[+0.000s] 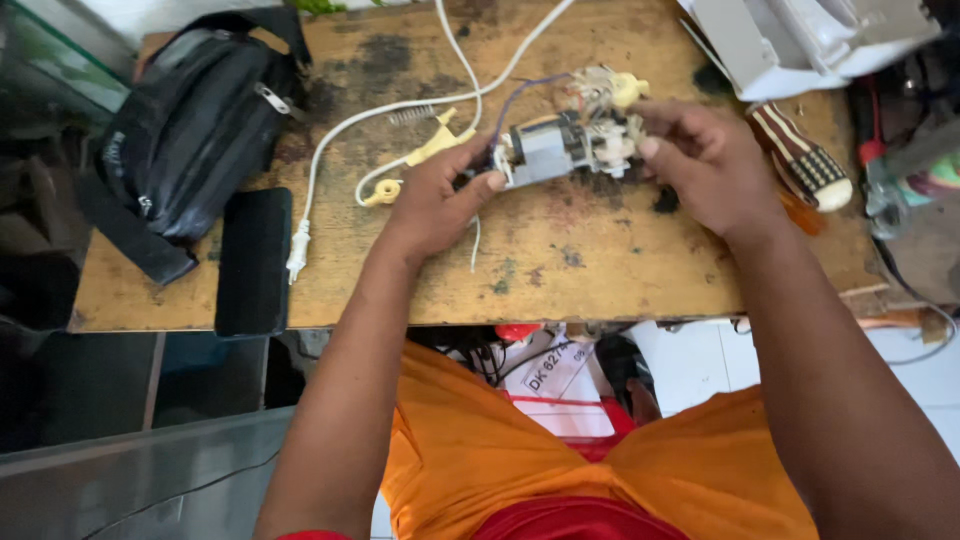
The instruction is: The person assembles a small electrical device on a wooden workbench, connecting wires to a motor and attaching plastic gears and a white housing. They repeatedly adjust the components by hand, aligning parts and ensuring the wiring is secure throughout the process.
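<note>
Together, two hands hold one small electric motor above a worn wooden bench.

Counted out: one motor (560,148), one left hand (440,195), one right hand (700,165), one white power cord (400,110), one yellow plastic piece (420,160), one black bag (190,130), one flat black slab (253,262), one striped screwdriver handle (800,155) and one white plastic housing (800,35). The motor sits just above the middle of the bench (600,270), between both hands; its grey metal core is boxy, with whitish plastic framing at each end, a purple wire looping over the top and a pale yellow knob behind. Left fingers curl narrowly around its near end, thumb pressed to the casing; right fingers pinch the far end.
</note>
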